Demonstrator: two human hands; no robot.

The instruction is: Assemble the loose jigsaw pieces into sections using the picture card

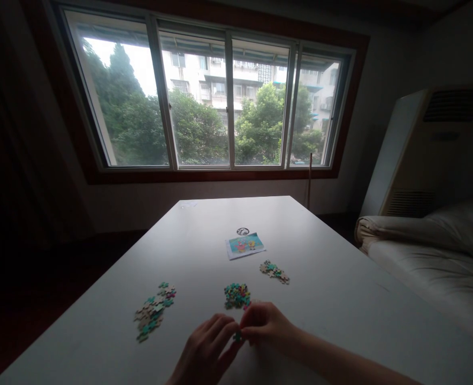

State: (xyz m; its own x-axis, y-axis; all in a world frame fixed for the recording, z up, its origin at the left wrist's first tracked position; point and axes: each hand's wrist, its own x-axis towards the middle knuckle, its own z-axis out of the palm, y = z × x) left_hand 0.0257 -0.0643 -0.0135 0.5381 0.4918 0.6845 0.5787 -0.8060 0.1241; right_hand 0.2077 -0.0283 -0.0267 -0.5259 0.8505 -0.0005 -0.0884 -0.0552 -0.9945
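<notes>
Close in front of me, my left hand [210,345] and my right hand [266,323] meet at the fingertips. Between them is a small green jigsaw puzzle piece [237,337], pinched by both, though part of it is hidden by fingers. Just beyond my hands lies a pile of mixed-colour puzzle pieces [235,295], mostly green. To the left, a larger spread of green and beige pieces [152,313] lies on the white table [112,315]. A smaller group of pieces [274,271] sits further off to the right.
A printed picture sheet [245,246] with a coloured cartoon scene lies beyond the pieces, near a round dark-rimmed spot [243,231] on the tabletop. A padded sofa [421,256] stands right of the table. Windows [228,107] fill the far wall.
</notes>
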